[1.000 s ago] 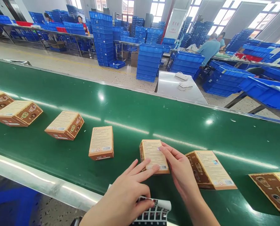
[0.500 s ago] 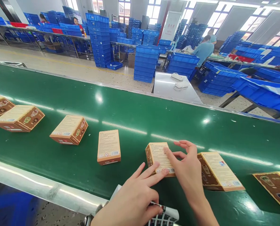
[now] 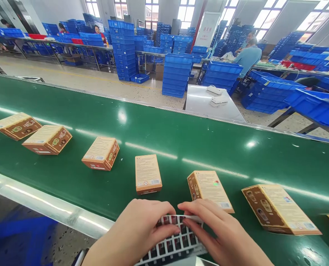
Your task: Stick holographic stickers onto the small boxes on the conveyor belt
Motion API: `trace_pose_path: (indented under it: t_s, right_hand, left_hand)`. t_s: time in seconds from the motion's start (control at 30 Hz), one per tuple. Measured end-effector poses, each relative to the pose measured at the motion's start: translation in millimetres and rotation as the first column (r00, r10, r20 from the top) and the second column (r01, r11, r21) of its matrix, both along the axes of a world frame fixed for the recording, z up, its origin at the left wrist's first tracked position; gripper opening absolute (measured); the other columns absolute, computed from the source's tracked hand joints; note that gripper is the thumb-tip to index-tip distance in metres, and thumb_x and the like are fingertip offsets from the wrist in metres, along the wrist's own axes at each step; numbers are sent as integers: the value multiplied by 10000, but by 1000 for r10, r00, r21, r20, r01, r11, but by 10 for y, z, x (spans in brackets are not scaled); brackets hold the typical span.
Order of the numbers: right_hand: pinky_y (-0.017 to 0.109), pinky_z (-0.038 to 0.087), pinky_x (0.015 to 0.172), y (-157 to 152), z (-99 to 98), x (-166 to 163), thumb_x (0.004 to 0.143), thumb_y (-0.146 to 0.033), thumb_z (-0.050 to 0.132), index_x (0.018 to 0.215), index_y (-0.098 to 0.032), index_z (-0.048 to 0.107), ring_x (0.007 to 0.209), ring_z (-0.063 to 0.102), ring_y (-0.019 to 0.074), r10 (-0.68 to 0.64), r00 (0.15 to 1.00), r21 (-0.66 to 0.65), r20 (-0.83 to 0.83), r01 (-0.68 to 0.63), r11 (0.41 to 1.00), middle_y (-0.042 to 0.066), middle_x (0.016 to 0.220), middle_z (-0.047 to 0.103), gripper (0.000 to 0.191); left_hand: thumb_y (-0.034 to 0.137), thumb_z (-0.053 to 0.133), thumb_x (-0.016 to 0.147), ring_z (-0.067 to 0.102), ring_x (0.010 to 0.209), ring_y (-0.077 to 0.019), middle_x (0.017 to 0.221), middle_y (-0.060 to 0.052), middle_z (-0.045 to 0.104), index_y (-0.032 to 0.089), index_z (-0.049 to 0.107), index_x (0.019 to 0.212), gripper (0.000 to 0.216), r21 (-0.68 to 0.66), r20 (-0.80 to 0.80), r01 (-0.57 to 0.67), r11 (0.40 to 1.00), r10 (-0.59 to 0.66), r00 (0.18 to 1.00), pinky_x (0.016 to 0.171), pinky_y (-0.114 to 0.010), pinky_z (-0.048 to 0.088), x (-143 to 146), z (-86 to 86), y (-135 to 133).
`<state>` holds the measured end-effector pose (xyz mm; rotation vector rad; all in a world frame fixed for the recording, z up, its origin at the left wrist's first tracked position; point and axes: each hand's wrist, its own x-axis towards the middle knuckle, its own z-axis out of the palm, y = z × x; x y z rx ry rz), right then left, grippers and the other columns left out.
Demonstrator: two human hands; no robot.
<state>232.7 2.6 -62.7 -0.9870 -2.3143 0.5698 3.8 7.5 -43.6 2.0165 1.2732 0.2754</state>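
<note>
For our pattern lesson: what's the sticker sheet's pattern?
The sticker sheet has a white grid, dark-and-reddish cells; best in head view.

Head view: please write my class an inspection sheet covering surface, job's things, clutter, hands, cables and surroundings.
Surface: green belt, with light streaks.
Job's things: gridded sheet; seven cream-and-brown boxes in a loose row, the rightmost cut off.
Clutter: two pale items on the metal table beyond the belt.
Hands: left hand grips the sheet; right hand touches its edge, grip unclear.
Cables: nothing seen on the belt.
Surroundings: stacked blue crates, people.
</note>
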Motion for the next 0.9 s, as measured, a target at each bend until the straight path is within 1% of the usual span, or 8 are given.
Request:
trace_pose_path:
  t_s: [0.13, 0.3, 0.37, 0.43, 0.53, 0.6, 0.7, 0.9]
  right_hand:
    - [369, 552, 854, 47, 5, -112, 1044, -78, 424, 1141, -191, 598, 859, 721, 201, 3, 1000, 210, 15, -6, 978, 35, 954, 750, 229]
    - [449, 417, 1092, 36, -51, -138, 945, 36, 483, 1068, -144, 649, 1154, 685, 283, 59, 997, 376, 47, -72, 924, 119, 1139, 758, 274]
    - [400, 450, 1076, 48, -77, -113, 948, -22, 559, 1011, -193, 664, 1205, 659, 266, 60, 996, 254, -61, -42, 966, 98, 1228, 734, 210]
    - [358, 516, 1003, 108, -105, -89, 962, -158, 631, 923, -248, 684, 1192, 664, 248, -56, 972, -38, -227, 48, 998, 52, 1275, 716, 111]
    - [390, 531, 990, 297, -177, -105, 945, -395, 686, 834, -271, 725, 1211, 648, 279, -405, 831, -529, -380, 164, 833, 37, 1315, 702, 170]
    - [445, 452, 1091, 462, -250, -163, 889, -478, 737, 845, -266, 761, 1285, 591, 309, -580, 697, -710, -421, 144, 689, 46, 1335, 693, 218]
    - [499, 361, 1159, 671, -362, -280, 787, -501, 820, 963, -238, 800, 1320, 551, 342, -690, 567, -818, -450, 47, 573, 77, 1320, 701, 317]
    - [460, 522, 992, 708, -436, -342, 765, -524, 822, 1098, -205, 785, 1183, 651, 344, -732, 523, -854, -437, 16, 520, 101, 1206, 752, 462]
  left_hand:
    - [242, 694, 921, 620, 696, -142, 773, 62, 699, 234, 671, 923, 24, -123, -2, -82, 989, 82, 997, 619, -227, 385, -36, 39, -21]
    - [258, 629, 959, 600, 679, -143, 758, 57, 695, 226, 651, 872, 95, -138, -10, -128, 982, 128, 992, 613, -240, 384, -95, 0, -30]
    - [252, 639, 954, 598, 658, -143, 743, 58, 693, 231, 665, 877, 84, -119, -27, -149, 982, 147, 989, 602, -247, 391, -132, 5, -31]
    - [230, 682, 928, 621, 701, -152, 759, 53, 697, 238, 679, 860, 68, -59, -23, -129, 990, 128, 991, 628, -256, 423, -175, 16, -40]
    - [158, 749, 862, 654, 1058, -223, 1062, 1, 738, 241, 699, 813, 109, 95, 30, -44, 995, 41, 999, 836, -308, 515, -225, -1, -54]
    - [126, 752, 846, 489, 1383, -306, 1415, -21, 629, 238, 712, 792, 130, 176, 28, 12, 984, -17, 999, 1080, -437, 460, -229, -49, -48]
    - [124, 744, 846, 279, 1541, -343, 1628, -13, 426, 225, 716, 790, 118, 174, -25, 102, 979, -99, 995, 1252, -583, 229, -185, -143, -17]
    - [102, 718, 851, 304, 1537, -281, 1626, 10, 421, 218, 709, 790, 131, 108, -4, 132, 985, -132, 991, 1275, -509, 239, -53, -208, 11]
